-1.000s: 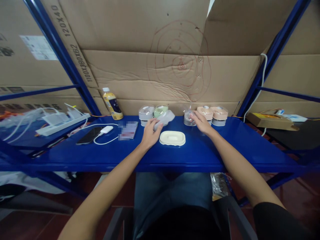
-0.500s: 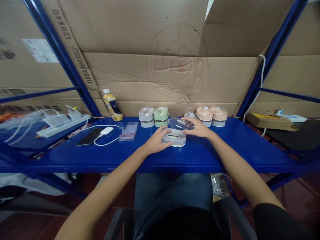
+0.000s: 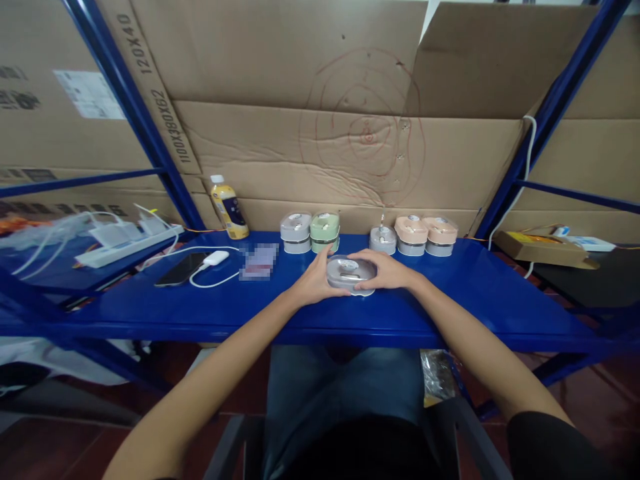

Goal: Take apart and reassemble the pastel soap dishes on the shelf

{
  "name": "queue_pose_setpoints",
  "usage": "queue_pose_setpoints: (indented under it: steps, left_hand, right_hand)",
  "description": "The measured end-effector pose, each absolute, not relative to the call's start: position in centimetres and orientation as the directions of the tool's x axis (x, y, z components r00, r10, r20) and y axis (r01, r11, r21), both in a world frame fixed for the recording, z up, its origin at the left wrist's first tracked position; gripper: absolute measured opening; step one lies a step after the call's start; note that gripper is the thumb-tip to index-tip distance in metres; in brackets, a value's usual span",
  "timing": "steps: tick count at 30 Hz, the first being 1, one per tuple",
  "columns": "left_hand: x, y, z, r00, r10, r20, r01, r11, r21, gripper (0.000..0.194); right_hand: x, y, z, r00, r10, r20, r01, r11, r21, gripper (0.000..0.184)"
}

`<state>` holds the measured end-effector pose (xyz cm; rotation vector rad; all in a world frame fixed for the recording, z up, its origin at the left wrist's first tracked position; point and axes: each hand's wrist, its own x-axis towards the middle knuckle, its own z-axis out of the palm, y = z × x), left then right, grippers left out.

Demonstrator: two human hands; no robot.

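The left hand [image 3: 320, 279] and right hand [image 3: 386, 269] are clamped on one box [image 3: 343, 285], which stands upright on the desk [image 3: 400, 313] directly between them. The left hand bears on its left side, thumb at the near edge; the right hand spans its right side, fingers at the far edge, thumb at the near one. A clear lid [image 3: 350, 265] tops the box; whether it is fully seated cannot be determined. A pale rim [image 3: 364, 293] shows beneath, on the near side.

Just beyond the left hand stands a green box [image 3: 325, 227], with a grey box [image 3: 295, 230] beside it. Beyond the right hand stands a grey tub [image 3: 383, 241]; two peach boxes [image 3: 411, 231] are to its right. Well left of the left hand lie a phone [image 3: 181, 270] and a white adapter [image 3: 217, 258], with a bottle [image 3: 230, 212] standing beyond them. Cardboard [image 3: 280, 140] bearing red rings [image 3: 369, 133] rises beyond both hands.
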<state>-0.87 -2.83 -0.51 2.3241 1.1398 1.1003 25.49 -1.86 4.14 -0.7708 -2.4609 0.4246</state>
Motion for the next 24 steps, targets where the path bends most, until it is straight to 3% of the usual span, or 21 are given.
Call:
queue_pose_setpoints:
  steps: [7, 11, 16, 20, 24]
  left_hand:
    - [-0.8, -3.1, -0.3, 0.42, 0.77, 0.481, 0.551, -0.637, 0.539, 0.13]
    - [-0.9, -2.9, -0.4, 0.447, 0.758, 0.475, 0.567, -0.65, 0.506, 0.114]
    - [-1.1, -2.7, -0.5, 0.447, 0.761, 0.471, 0.567, -0.648, 0.509, 0.103]
    - [-1.2, -2.3, -0.6, 0.376, 0.77, 0.515, 0.566, -0.631, 0.531, 0.095]
    - [-1.0, -2.1, -0.7, 0.278, 0.77, 0.574, 0.614, -0.602, 0.51, 0.072]
  right_hand:
    - [25.2, -1.9, 4.1, -0.709, 0.625, 0.325, 0.473, 0.764, -0.439, 0.077]
    - [25.3, -2.0, 4.1, -0.721, 0.612, 0.325, 0.473, 0.777, -0.415, 0.079]
    - [25.5, -2.2, 3.8, -0.695, 0.666, 0.272, 0.556, 0.737, -0.385, 0.097]
    - [25.5, -2.2, 4.2, -0.584, 0.76, 0.285, 0.694, 0.65, -0.31, 0.094]
    - [25.9, -1.2, 6.0, -0.289, 0.841, 0.457, 0.864, 0.435, -0.253, 0.088]
